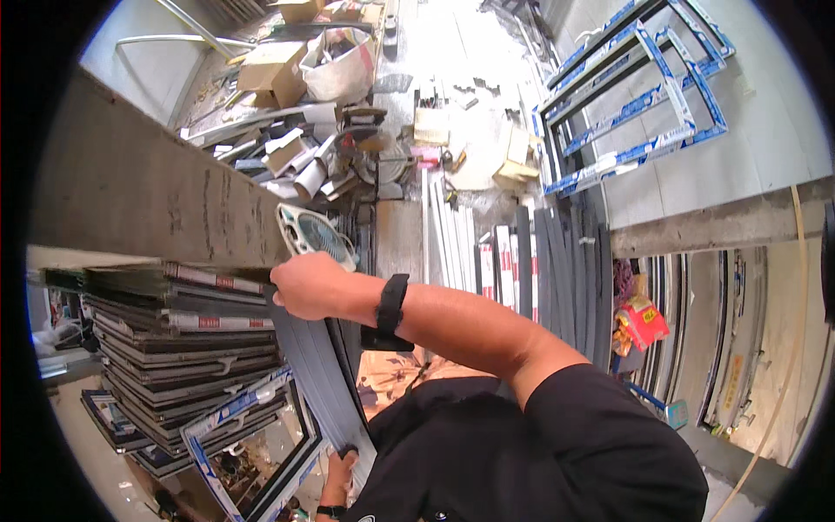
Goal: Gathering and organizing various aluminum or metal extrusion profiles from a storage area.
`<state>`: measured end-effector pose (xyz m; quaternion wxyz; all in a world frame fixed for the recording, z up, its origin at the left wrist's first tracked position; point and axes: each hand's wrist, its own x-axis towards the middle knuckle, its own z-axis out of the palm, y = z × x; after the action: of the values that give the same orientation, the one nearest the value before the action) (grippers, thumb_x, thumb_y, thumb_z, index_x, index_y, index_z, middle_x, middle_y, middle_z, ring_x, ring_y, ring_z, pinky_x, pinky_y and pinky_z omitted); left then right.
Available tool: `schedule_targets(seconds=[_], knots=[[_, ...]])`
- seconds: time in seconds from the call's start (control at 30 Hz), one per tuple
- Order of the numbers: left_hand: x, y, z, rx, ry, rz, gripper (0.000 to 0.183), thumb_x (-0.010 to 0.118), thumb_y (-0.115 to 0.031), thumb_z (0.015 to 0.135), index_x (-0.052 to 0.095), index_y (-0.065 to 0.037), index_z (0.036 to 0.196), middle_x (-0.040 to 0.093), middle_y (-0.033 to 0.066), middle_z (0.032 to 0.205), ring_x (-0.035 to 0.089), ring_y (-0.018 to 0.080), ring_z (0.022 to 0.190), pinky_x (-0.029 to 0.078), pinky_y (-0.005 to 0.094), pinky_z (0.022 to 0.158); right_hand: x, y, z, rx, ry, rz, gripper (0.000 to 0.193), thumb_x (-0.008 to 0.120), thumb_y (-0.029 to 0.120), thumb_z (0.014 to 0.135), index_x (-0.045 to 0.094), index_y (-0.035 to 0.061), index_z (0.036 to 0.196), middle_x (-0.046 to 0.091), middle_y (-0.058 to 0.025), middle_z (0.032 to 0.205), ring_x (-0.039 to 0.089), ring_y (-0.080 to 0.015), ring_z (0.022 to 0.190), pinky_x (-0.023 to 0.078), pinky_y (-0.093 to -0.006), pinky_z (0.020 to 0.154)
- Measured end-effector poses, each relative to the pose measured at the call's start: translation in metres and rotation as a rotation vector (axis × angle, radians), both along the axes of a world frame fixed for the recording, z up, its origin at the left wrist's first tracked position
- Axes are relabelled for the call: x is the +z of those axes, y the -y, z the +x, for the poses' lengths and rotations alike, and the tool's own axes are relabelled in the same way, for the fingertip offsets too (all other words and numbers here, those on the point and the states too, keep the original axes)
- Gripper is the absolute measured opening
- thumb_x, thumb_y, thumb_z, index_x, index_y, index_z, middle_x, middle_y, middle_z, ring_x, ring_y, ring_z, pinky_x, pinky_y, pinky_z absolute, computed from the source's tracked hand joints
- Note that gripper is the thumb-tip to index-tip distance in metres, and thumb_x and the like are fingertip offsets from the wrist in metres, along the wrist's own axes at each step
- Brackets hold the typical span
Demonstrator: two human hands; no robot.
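Note:
A long grey ribbed profile [317,361] slants from the middle left down toward my body. My right hand [309,285] reaches across to its far end, fingers closed around it; a black band circles that wrist. Lower down, my left hand [341,472] grips the near part of the same profile, its fingers partly hidden. Just left of the profile leans a window frame [291,465] with blue and white protective film. A pale fan [313,233] stands right beyond my right hand.
Stacked dark frames [174,348] rise at the left beside a concrete-coloured wall end [165,191]. Grey profiles [565,270] and white profiles [448,239] lie ahead. A disc saw [370,143] and cardboard box [271,74] stand farther off. Film-wrapped frames [626,104] lean at the right.

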<state>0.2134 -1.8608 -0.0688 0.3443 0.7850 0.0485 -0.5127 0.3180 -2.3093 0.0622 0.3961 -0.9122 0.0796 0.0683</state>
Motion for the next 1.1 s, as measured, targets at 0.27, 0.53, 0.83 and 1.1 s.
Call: schedule_targets(seconds=[0.27, 0.53, 0.83, 1.1], knots=[[-0.011, 0.107, 0.070, -0.026, -0.090, 0.011, 0.040, 0.069, -0.029, 0.073, 0.062, 0.001, 0.099, 0.061, 0.0025, 0.086, 0.056, 0.0164, 0.077, 0.045, 0.0322, 0.069, -0.008, 0.099, 0.057, 0.024, 0.010, 0.006, 0.026, 0.058, 0.027, 0.088, 0.061, 0.0061, 0.102, 0.067, -0.0186, 0.085, 0.064, -0.0385, 0.083, 0.048, -0.0487, 0.072], [0.014, 0.229, 0.131, -0.045, -0.124, 0.062, 0.050, 0.072, -0.036, 0.075, 0.062, 0.001, 0.108, 0.061, 0.0022, 0.095, 0.056, 0.0212, 0.087, 0.043, 0.0313, 0.083, 0.016, 0.201, 0.117, 0.025, -0.041, -0.005, 0.029, 0.059, 0.028, 0.087, 0.061, 0.0046, 0.104, 0.067, -0.0190, 0.087, 0.065, -0.0391, 0.086, 0.049, -0.0486, 0.074], [-0.012, 0.357, 0.132, 0.010, -0.112, 0.039, 0.056, 0.074, -0.039, 0.075, 0.063, 0.006, 0.107, 0.066, 0.0090, 0.098, 0.060, 0.0180, 0.092, 0.046, 0.0333, 0.082, -0.016, 0.340, 0.146, 0.117, -0.061, -0.055, 0.032, 0.056, 0.027, 0.088, 0.057, -0.0024, 0.101, 0.066, -0.0191, 0.079, 0.065, -0.0396, 0.079, 0.051, -0.0481, 0.070], [-0.016, 0.511, 0.098, 0.217, -0.059, 0.049, 0.040, 0.075, -0.031, 0.074, 0.067, 0.000, 0.098, 0.064, 0.0003, 0.086, 0.057, 0.0140, 0.078, 0.046, 0.0312, 0.074, -0.086, 0.513, 0.122, 0.172, 0.080, 0.143, 0.033, 0.056, 0.032, 0.089, 0.052, -0.0007, 0.091, 0.063, -0.0230, 0.075, 0.063, -0.0428, 0.075, 0.049, -0.0510, 0.066]])
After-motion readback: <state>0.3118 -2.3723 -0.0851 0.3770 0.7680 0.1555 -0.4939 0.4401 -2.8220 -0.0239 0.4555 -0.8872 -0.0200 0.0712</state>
